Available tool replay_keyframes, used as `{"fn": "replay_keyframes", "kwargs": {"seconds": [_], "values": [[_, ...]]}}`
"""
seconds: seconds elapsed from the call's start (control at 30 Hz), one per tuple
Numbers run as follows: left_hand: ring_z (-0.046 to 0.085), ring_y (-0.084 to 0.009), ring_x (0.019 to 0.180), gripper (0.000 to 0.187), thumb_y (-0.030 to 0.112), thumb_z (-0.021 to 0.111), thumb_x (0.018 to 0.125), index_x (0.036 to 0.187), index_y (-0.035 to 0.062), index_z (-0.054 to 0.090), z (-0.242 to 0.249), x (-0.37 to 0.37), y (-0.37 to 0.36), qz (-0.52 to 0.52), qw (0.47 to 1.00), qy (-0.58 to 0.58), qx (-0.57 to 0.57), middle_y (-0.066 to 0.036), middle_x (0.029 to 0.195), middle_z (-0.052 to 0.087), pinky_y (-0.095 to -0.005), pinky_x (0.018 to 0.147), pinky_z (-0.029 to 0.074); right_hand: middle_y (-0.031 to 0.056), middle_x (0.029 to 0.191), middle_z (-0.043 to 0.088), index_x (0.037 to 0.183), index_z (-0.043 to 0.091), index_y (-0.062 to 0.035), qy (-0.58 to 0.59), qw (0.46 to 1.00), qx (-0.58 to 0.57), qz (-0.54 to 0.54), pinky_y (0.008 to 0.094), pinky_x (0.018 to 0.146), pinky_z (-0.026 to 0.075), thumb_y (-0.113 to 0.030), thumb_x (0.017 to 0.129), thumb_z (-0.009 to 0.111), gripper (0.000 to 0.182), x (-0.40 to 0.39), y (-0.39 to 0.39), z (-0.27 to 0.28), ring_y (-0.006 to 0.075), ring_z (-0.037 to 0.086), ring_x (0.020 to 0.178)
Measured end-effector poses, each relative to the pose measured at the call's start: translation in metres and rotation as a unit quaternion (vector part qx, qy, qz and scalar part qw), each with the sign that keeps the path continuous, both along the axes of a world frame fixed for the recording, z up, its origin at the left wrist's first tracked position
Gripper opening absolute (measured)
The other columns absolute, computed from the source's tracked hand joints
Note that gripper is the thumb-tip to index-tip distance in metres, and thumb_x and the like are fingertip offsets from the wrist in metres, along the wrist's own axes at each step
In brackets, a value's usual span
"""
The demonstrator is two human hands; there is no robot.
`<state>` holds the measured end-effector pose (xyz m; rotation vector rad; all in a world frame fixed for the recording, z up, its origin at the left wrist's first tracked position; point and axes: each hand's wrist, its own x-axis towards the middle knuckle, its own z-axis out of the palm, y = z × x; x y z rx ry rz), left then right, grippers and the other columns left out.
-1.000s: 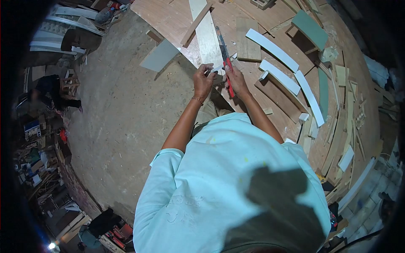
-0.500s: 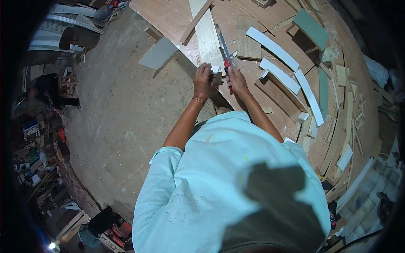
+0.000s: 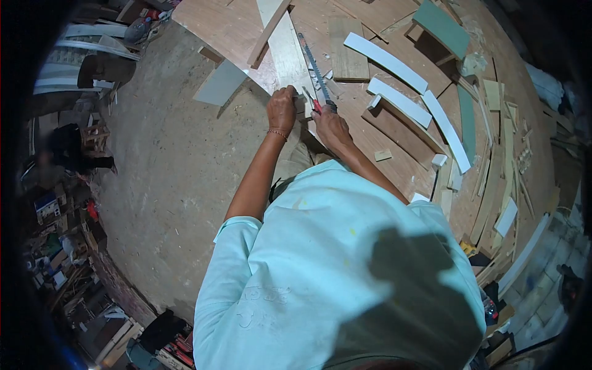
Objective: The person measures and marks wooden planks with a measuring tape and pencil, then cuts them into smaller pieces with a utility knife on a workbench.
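My right hand (image 3: 333, 131) is closed around red-handled pliers (image 3: 316, 105), whose metal jaws point up and left over the board. Just left of it, my left hand (image 3: 282, 111) has its fingers curled at the table's edge, gripping a small piece (image 3: 300, 102) mostly hidden by the fingers. A pale board (image 3: 288, 52) lies flat beyond both hands. Right beside the pliers, a handsaw (image 3: 314, 65) with a long toothed blade and dark handle rests on the table.
Curved white strips (image 3: 385, 61) and a green-topped wooden piece (image 3: 441, 28) lie on the plywood table (image 3: 216, 24). Thin wood offcuts (image 3: 509, 154) are heaped at its right side. A grey panel (image 3: 221, 85) juts out by the left edge. Another person (image 3: 71, 148) is far left.
My right hand and the pliers have moved left, closer to my left hand, and the jaws now lean left. The saw stays on the table. The whole view has shifted slightly.
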<state>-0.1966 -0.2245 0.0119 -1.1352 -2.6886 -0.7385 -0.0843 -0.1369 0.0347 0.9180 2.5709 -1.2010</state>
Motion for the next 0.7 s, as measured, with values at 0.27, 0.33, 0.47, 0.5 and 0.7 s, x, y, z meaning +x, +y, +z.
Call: {"fn": "replay_keyframes", "kwargs": {"seconds": [0.27, 0.33, 0.47, 0.5, 0.7], "values": [[0.056, -0.0285, 0.067, 0.009, 0.000, 0.049, 0.064, 0.071, 0.0054, 0.051, 0.0042, -0.0064, 0.0048, 0.015, 0.998, -0.022, -0.052, -0.012, 0.068, 0.055, -0.0378, 0.055, 0.044, 0.0278, 0.082, 0.055, 0.094, 0.042, 0.0048, -0.005, 1.000, 0.001, 0.003, 0.0464, 0.070, 0.042, -0.029, 0.083, 0.041, 0.036, 0.0005, -0.0040, -0.0020, 0.0409, 0.054, 0.080], [0.056, -0.0287, 0.066, 0.009, 0.000, 0.049, 0.064, 0.072, 0.0054, 0.051, 0.0032, -0.0072, 0.0043, 0.012, 0.998, -0.016, -0.053, -0.012, 0.068, 0.055, -0.0379, 0.055, 0.044, 0.0276, 0.081, 0.055, 0.094, 0.042, 0.0049, -0.006, 1.000, 0.004, 0.002, 0.0462, 0.069, 0.042, -0.029, 0.083, 0.041, 0.035, 0.0012, -0.0046, -0.0019, 0.0410, 0.054, 0.079], [0.056, -0.0293, 0.065, 0.010, 0.001, 0.050, 0.064, 0.073, 0.0054, 0.052, 0.0069, -0.0049, 0.0038, 0.005, 0.999, -0.019, -0.047, -0.013, 0.068, 0.056, -0.0379, 0.055, 0.044, 0.0277, 0.077, 0.055, 0.092, 0.041, 0.0039, 0.021, 1.000, 0.013, 0.002, 0.0479, 0.067, 0.040, -0.029, 0.084, 0.039, 0.034, 0.0031, -0.0060, -0.0005, 0.0417, 0.054, 0.076], [0.056, -0.0293, 0.065, 0.010, 0.001, 0.050, 0.064, 0.073, 0.0054, 0.052, 0.0072, -0.0050, 0.0037, 0.005, 0.999, -0.019, -0.048, -0.013, 0.068, 0.056, -0.0379, 0.055, 0.044, 0.0274, 0.076, 0.055, 0.092, 0.041, 0.0038, 0.025, 1.000, 0.014, 0.000, 0.0479, 0.066, 0.041, -0.029, 0.084, 0.039, 0.034, 0.0034, -0.0062, 0.0004, 0.0417, 0.054, 0.075], [0.058, -0.0269, 0.066, 0.007, 0.006, 0.055, 0.067, 0.075, 0.0070, 0.055, 0.0078, -0.0074, 0.0031, 0.001, 0.997, -0.011, -0.080, -0.011, 0.072, 0.059, -0.0360, 0.055, 0.044, 0.0273, 0.073, 0.056, 0.088, 0.041, 0.0039, 0.039, 0.999, 0.033, 0.008, 0.0465, 0.064, 0.043, -0.027, 0.083, 0.042, 0.032, 0.0045, -0.0083, 0.0012, 0.0404, 0.056, 0.072]]}}
